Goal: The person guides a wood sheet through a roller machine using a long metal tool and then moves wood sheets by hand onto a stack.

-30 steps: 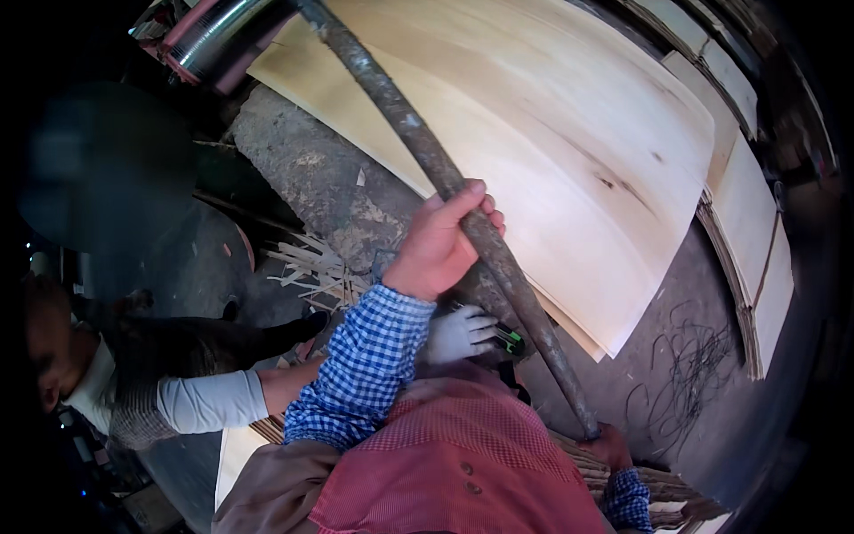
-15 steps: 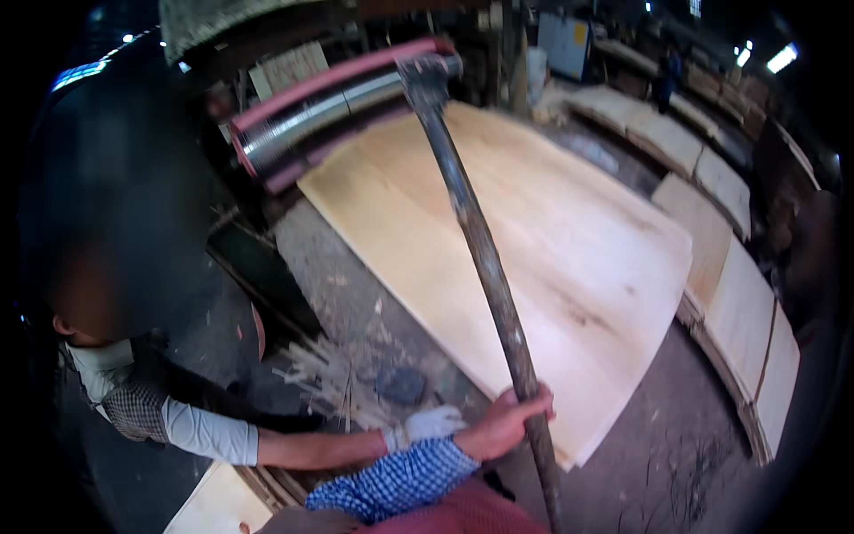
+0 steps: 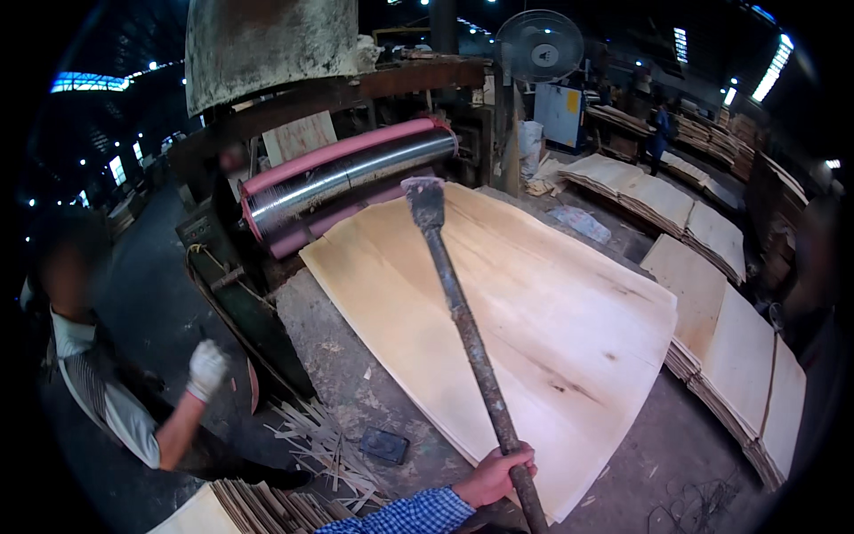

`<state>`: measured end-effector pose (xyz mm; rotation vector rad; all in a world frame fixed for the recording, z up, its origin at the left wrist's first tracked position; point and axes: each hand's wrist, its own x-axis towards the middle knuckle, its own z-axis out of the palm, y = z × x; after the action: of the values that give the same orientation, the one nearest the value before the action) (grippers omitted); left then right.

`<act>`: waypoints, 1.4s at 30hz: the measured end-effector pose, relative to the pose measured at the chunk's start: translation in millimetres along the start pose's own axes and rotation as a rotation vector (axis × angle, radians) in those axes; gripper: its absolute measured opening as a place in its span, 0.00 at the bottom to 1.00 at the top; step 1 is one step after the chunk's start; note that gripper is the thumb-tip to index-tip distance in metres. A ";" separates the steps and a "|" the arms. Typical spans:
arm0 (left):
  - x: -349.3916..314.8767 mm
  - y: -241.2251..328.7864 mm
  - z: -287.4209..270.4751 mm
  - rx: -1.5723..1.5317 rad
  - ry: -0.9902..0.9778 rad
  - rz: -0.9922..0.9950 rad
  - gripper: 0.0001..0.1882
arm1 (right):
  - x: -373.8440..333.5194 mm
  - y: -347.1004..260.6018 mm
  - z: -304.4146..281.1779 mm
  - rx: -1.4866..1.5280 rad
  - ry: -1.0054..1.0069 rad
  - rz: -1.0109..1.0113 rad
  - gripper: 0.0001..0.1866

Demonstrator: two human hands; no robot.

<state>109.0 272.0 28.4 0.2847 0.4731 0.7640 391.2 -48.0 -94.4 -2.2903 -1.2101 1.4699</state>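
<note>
My left hand (image 3: 498, 474), in a blue checked sleeve, comes in from the lower edge with its fingers wrapped round a long-handled scraper (image 3: 472, 347). The scraper's worn metal shaft slants up and away to a flat blade at its far end. That blade appears over the far part of a pile of thin wood veneer sheets (image 3: 551, 303); whether it touches them I cannot tell. Behind the blade stands a roller machine with a shiny metal roller (image 3: 351, 181) between pink ones. My right hand is out of view.
On the left a co-worker raises a white-gloved hand (image 3: 208, 369). Wood strips (image 3: 325, 449) and a dark block (image 3: 384, 445) lie on the floor. Veneer stacks stand at right (image 3: 738, 347) and lower left (image 3: 253, 509). A fan (image 3: 540, 49) stands behind.
The view has tilted up, showing more of the machine and the fan. The co-worker's gloved hand has moved from beside my left hand back to the left. My left hand keeps hold of the scraper.
</note>
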 end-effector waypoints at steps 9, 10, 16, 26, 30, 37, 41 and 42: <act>51.6 -70.0 17.8 -0.127 0.448 0.060 0.07 | -5.0 189.9 -58.5 0.780 -0.020 0.206 0.11; 53.9 -79.0 26.5 -0.142 0.470 0.053 0.08 | -3.9 206.9 -68.3 0.955 -0.017 0.236 0.11; 79.3 -136.7 34.0 -0.193 0.452 0.055 0.08 | 32.5 300.9 -142.3 -0.080 0.153 -0.346 0.08; 175.6 -152.8 65.0 -0.168 0.368 0.077 0.08 | 87.5 353.3 -200.4 -0.283 0.364 -0.383 0.12; 231.6 -151.6 97.8 -0.186 0.403 0.000 0.07 | 53.7 284.3 -258.1 -0.205 0.212 -0.091 0.13; 303.6 -174.0 122.7 -0.159 0.468 -0.037 0.06 | 107.6 330.4 -306.9 -0.037 0.238 -0.168 0.19; 349.8 -188.3 132.9 -0.137 0.498 0.014 0.07 | 157.9 365.6 -349.9 -0.090 0.159 -0.266 0.18; 362.4 -190.9 138.5 -0.131 0.508 0.030 0.07 | 178.3 375.9 -362.6 -0.105 0.144 -0.312 0.18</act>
<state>519.1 389.6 -41.9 -0.0310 0.8940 0.8938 925.2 -71.4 -231.5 -2.1050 -1.5475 1.1384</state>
